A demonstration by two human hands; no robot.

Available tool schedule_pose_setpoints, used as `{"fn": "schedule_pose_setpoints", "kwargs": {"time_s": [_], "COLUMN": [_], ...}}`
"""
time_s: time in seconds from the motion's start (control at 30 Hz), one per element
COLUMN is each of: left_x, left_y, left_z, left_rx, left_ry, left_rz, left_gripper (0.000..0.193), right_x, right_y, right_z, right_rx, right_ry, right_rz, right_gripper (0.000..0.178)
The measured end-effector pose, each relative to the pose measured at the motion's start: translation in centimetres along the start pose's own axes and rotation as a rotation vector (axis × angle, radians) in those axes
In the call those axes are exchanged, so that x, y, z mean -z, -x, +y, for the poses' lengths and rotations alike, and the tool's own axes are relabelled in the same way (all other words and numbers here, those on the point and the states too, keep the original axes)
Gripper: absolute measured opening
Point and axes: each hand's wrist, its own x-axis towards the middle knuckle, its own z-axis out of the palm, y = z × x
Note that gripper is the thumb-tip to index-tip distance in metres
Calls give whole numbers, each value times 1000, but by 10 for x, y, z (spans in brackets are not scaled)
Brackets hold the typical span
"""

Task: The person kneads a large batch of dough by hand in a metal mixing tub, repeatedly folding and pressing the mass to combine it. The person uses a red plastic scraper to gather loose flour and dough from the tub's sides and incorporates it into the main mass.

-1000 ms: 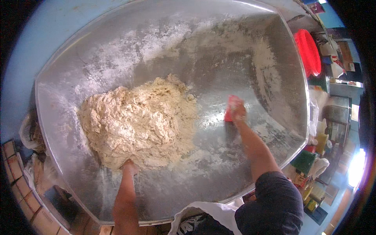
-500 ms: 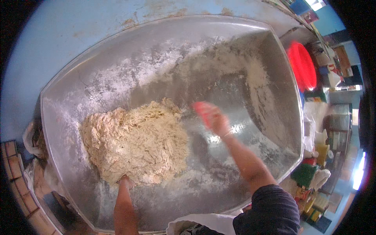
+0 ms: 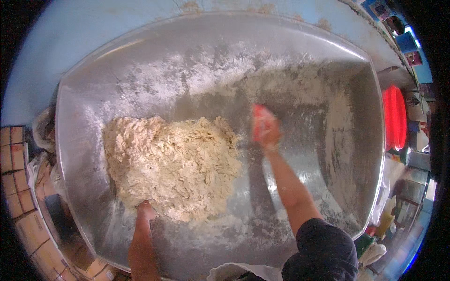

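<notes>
A large, rough mass of pale dough [image 3: 176,164] lies in the left half of a wide metal trough [image 3: 300,210]. My left hand [image 3: 146,210] is at the near-left edge of the dough, touching it; its fingers are sunk in or behind the dough and hidden. Over the trough's middle, to the right of the dough and apart from it, my right hand [image 3: 269,135] is closed around a flat red scraper [image 3: 260,121]. Motion blurs this hand and the scraper slightly.
White flour coats the trough walls and parts of its floor. A blue wall [image 3: 108,33] stands behind the far rim. Beyond the right rim is a red round basin [image 3: 394,118] amid shelves and goods. Cardboard boxes [image 3: 35,229] are stacked at the left.
The head view has turned and shifted, so the trough appears more level. My right hand has swung the scraper so its blade points more straight away from me. My left hand stays at the dough's edge.
</notes>
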Motion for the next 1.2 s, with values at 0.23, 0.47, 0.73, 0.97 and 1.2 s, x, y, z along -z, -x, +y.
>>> {"fn": "schedule_pose_setpoints", "kwargs": {"time_s": [0.23, 0.47, 0.73, 0.97, 1.2], "left_x": [26, 20, -32, -29, 104], "left_y": [13, 34, 114, 66, 70], "left_z": [14, 30, -3, 75, 153], "left_rx": [376, 407, -110, -446, 50], "left_ry": [444, 481, 1183, 2730, 2729], "left_rz": [24, 183, 423, -73, 113], "left_gripper": [56, 59, 50, 33, 42], "right_x": [-94, 44, 304, 160, -82], "right_y": [13, -9, -15, -79, -36], "right_z": [-214, -191, 114, 37, -123], "right_rx": [19, -640, -448, -283, -492], "right_ry": [-235, -1357, 65, 608, -12], "right_rz": [-674, -652, -799, -949, -1509], "right_gripper": [33, 32, 59, 48, 81]}}
